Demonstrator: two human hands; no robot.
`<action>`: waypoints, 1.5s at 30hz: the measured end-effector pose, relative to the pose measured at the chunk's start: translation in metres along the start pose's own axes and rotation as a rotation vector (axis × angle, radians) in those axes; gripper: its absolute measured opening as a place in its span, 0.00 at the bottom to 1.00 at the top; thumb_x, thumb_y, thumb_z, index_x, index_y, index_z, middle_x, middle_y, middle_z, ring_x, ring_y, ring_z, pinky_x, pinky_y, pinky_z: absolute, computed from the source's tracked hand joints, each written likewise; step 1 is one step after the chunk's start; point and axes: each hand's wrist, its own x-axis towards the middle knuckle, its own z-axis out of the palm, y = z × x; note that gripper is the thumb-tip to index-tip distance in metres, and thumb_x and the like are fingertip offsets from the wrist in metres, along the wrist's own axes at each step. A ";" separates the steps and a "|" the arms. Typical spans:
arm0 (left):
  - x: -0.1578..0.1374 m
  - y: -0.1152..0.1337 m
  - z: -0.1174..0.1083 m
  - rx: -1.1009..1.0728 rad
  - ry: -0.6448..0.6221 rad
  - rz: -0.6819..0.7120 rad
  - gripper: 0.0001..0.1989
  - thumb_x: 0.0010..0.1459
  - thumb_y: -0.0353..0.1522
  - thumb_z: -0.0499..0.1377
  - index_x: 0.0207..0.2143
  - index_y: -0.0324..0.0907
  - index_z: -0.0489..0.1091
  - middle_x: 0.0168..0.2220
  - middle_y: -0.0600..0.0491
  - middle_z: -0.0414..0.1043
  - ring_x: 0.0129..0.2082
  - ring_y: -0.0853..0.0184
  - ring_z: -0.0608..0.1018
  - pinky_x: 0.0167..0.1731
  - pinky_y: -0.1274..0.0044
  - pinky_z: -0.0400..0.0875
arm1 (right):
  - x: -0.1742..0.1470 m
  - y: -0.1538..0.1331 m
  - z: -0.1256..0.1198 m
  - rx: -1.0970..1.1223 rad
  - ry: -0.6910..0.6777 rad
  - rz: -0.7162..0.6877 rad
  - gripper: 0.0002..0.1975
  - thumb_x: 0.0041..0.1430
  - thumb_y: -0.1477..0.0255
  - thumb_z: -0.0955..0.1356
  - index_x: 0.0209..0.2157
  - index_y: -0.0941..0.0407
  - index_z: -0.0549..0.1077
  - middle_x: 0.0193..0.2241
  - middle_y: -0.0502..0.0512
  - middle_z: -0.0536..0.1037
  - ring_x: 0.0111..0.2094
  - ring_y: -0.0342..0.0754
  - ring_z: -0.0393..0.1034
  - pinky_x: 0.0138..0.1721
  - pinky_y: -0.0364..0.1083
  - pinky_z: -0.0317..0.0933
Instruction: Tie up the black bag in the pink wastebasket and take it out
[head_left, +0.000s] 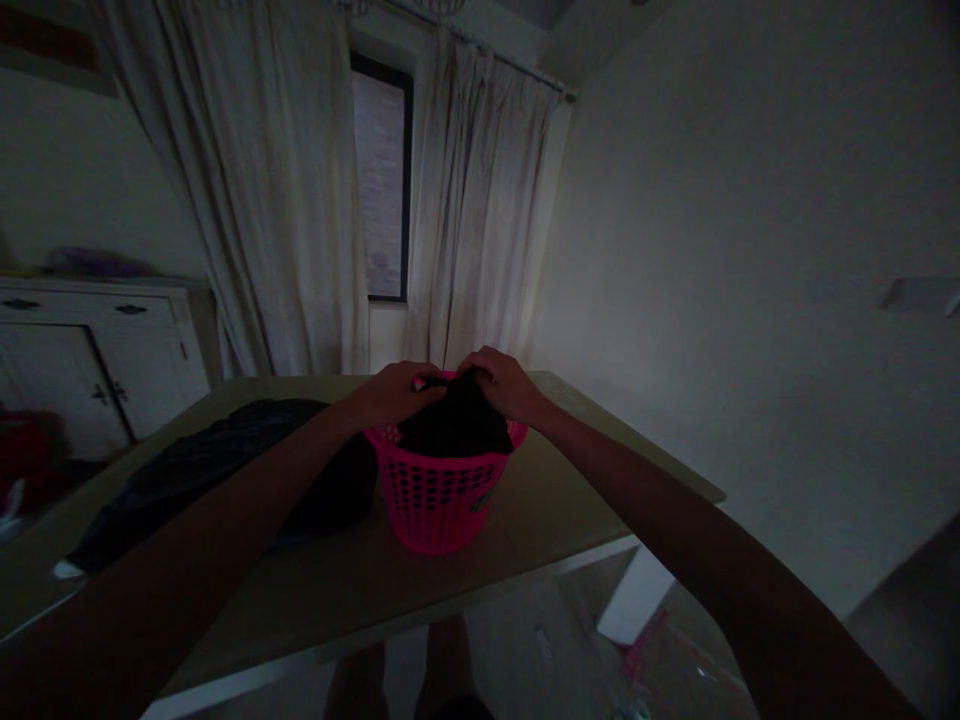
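Black garment [454, 422] — under both hands (basket-top).

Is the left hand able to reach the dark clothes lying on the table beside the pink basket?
Probably yes. The left hand grips the black garment in the pink basket, and the dark clothes lie just left of it on the table, unobstructed.

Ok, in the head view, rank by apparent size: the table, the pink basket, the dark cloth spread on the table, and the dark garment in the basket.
1. Table
2. Dark cloth spread left of the basket
3. Pink basket
4. Dark garment in the basket, partly covered by the left hand and right hand, so its full size is unsure.
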 end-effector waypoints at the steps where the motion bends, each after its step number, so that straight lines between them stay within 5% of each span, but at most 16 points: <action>1: 0.002 -0.001 0.000 0.024 0.022 0.012 0.20 0.63 0.44 0.57 0.47 0.44 0.81 0.45 0.45 0.84 0.46 0.53 0.83 0.47 0.65 0.74 | -0.001 0.001 0.000 -0.019 -0.011 0.009 0.17 0.64 0.83 0.62 0.43 0.57 0.80 0.40 0.57 0.78 0.45 0.49 0.73 0.51 0.47 0.63; 6: 0.004 -0.011 -0.003 -0.005 0.289 -0.116 0.15 0.63 0.42 0.54 0.38 0.43 0.76 0.40 0.45 0.82 0.43 0.53 0.82 0.45 0.65 0.72 | -0.007 0.015 -0.003 -0.143 -0.083 0.252 0.11 0.59 0.83 0.64 0.37 0.58 0.76 0.36 0.57 0.75 0.40 0.50 0.70 0.44 0.48 0.62; 9: 0.003 -0.013 -0.002 -0.122 0.341 -0.192 0.13 0.63 0.41 0.54 0.38 0.43 0.73 0.39 0.46 0.80 0.41 0.55 0.81 0.43 0.66 0.72 | -0.008 0.006 -0.005 -0.059 0.020 0.242 0.10 0.58 0.81 0.67 0.41 0.57 0.75 0.40 0.57 0.75 0.39 0.48 0.70 0.44 0.47 0.64; 14: 0.001 -0.013 0.002 -0.280 0.344 -0.126 0.25 0.58 0.30 0.53 0.58 0.44 0.69 0.44 0.48 0.79 0.36 0.61 0.80 0.36 0.71 0.73 | -0.014 -0.030 0.000 -0.096 0.179 0.002 0.06 0.61 0.73 0.70 0.40 0.56 0.72 0.39 0.55 0.74 0.43 0.50 0.69 0.47 0.48 0.64; 18: 0.001 -0.009 0.003 -0.306 0.253 -0.081 0.16 0.54 0.30 0.53 0.41 0.42 0.78 0.43 0.48 0.82 0.45 0.58 0.81 0.49 0.68 0.74 | -0.015 -0.033 0.011 -0.146 0.013 0.026 0.16 0.63 0.63 0.75 0.47 0.56 0.72 0.44 0.58 0.75 0.45 0.52 0.70 0.49 0.51 0.65; 21: -0.002 -0.004 0.002 -0.417 0.140 -0.145 0.16 0.58 0.41 0.59 0.41 0.42 0.79 0.42 0.47 0.83 0.44 0.55 0.83 0.45 0.67 0.77 | -0.012 -0.024 0.017 -0.041 0.029 0.061 0.18 0.64 0.67 0.74 0.52 0.55 0.70 0.45 0.58 0.77 0.45 0.52 0.72 0.49 0.51 0.65; 24: -0.005 0.000 -0.003 -0.166 0.131 -0.086 0.22 0.51 0.44 0.67 0.44 0.41 0.79 0.43 0.44 0.83 0.45 0.50 0.83 0.46 0.64 0.77 | -0.008 -0.020 0.016 0.178 -0.018 0.029 0.15 0.67 0.70 0.71 0.53 0.53 0.69 0.39 0.51 0.79 0.39 0.48 0.74 0.45 0.48 0.66; 28: -0.005 0.001 -0.008 -0.005 0.114 -0.046 0.16 0.56 0.37 0.57 0.42 0.40 0.79 0.42 0.44 0.83 0.43 0.52 0.83 0.44 0.65 0.76 | -0.004 -0.020 0.011 0.187 0.139 -0.058 0.24 0.61 0.70 0.75 0.57 0.53 0.72 0.52 0.58 0.78 0.47 0.50 0.73 0.46 0.49 0.68; 31: -0.005 -0.001 -0.008 -0.027 0.100 -0.048 0.19 0.61 0.37 0.50 0.41 0.40 0.79 0.40 0.44 0.82 0.41 0.54 0.83 0.41 0.67 0.76 | -0.001 -0.018 0.008 0.170 0.087 -0.067 0.14 0.64 0.68 0.74 0.50 0.54 0.77 0.48 0.56 0.81 0.45 0.49 0.75 0.46 0.48 0.66; 35: -0.009 -0.006 -0.008 0.064 0.150 -0.041 0.22 0.65 0.42 0.49 0.40 0.40 0.78 0.40 0.43 0.81 0.42 0.53 0.82 0.44 0.65 0.75 | 0.000 -0.010 0.005 0.099 -0.001 0.025 0.07 0.69 0.69 0.71 0.37 0.56 0.80 0.34 0.51 0.82 0.38 0.46 0.75 0.44 0.46 0.62; 42: -0.011 -0.016 -0.012 -0.080 0.315 -0.133 0.21 0.61 0.50 0.58 0.39 0.42 0.78 0.43 0.45 0.79 0.46 0.52 0.82 0.48 0.63 0.75 | 0.002 -0.010 0.000 0.100 0.161 0.154 0.04 0.67 0.72 0.70 0.39 0.56 0.79 0.36 0.53 0.82 0.37 0.46 0.75 0.42 0.46 0.63; 45: -0.014 -0.017 -0.013 -0.148 0.400 -0.119 0.19 0.52 0.46 0.67 0.40 0.43 0.77 0.42 0.47 0.78 0.44 0.53 0.81 0.47 0.63 0.77 | 0.003 -0.022 -0.003 0.267 0.135 0.194 0.11 0.69 0.62 0.69 0.41 0.55 0.79 0.30 0.50 0.79 0.31 0.44 0.72 0.36 0.44 0.62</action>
